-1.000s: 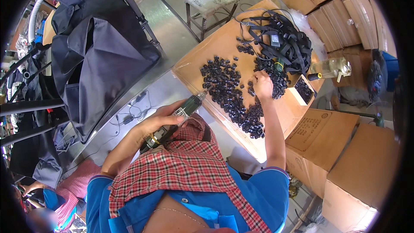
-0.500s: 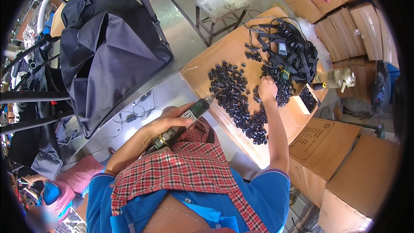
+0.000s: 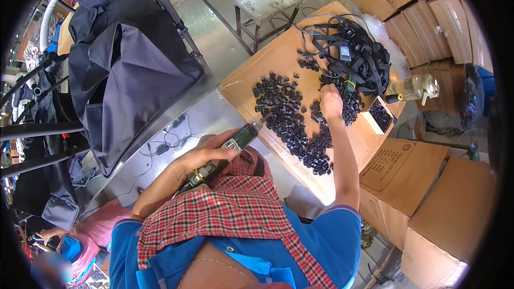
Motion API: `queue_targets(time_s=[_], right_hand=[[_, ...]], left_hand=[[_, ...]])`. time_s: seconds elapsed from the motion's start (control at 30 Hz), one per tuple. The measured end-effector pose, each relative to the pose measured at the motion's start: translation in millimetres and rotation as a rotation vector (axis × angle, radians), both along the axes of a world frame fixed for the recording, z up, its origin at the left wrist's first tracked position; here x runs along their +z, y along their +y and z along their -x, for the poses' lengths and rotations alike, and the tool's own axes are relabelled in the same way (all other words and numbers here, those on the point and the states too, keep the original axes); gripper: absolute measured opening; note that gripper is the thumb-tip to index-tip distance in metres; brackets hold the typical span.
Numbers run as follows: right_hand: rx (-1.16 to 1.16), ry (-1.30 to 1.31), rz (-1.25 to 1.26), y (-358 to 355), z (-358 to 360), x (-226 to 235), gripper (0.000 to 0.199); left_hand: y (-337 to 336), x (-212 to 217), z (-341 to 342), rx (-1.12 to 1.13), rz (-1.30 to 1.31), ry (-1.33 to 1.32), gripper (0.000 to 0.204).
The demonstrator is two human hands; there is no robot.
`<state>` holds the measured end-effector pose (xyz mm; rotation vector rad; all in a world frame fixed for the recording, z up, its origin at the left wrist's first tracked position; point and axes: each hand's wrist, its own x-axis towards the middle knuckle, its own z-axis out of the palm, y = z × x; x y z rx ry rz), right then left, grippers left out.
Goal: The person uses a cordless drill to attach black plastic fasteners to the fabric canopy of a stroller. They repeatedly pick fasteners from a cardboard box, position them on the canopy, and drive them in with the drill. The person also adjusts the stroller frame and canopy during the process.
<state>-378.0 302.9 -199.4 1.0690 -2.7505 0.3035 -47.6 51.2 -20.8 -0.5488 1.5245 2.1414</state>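
My left hand (image 3: 206,155) is wrapped round a dark green power screwdriver (image 3: 243,138), held close to my checked apron. Its metal tip points toward the near left edge of a cardboard-topped work surface (image 3: 247,86). On that surface lie many small black plastic parts (image 3: 278,99) in loose heaps. My right hand (image 3: 331,101) reaches down into the right-hand heap with its fingers drawn together. What they grip, if anything, is hidden. Just beyond the fingers a small green and yellow object (image 3: 350,83) lies beside a tangle of black straps (image 3: 364,56).
A small open box (image 3: 379,118) of black parts sits at the surface's right edge, near a clear bottle (image 3: 415,88). Cardboard cartons (image 3: 404,166) stand right. Left, a black fabric item on a frame (image 3: 134,69) rests on a metal table (image 3: 214,16). A stool (image 3: 267,2) stands beyond; another person (image 3: 88,235) is lower left.
The whole view has shifted slightly. My right hand stays at the heap, and my left hand keeps its hold on the power screwdriver.
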Motion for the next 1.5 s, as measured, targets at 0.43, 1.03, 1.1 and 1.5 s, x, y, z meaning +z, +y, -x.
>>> queue_targets(time_s=[0.43, 1.03, 1.1, 1.5], right_hand=[[0.047, -1.805, 1.130, -31, -91, 68, 0.016], [0.091, -1.835, 1.168, -34, -108, 68, 0.017], [0.096, -1.806, 1.140, -34, -110, 68, 0.017], [0.018, -1.851, 1.242, -23, -121, 63, 0.018]], left_hand=[[4, -15, 19, -0.155, -0.002, 0.069, 0.105], [6, -12, 24, -0.167, 0.093, 0.081, 0.106], [8, -15, 24, -0.167, 0.082, 0.091, 0.105], [16, -9, 25, -0.174, 0.042, 0.163, 0.101]])
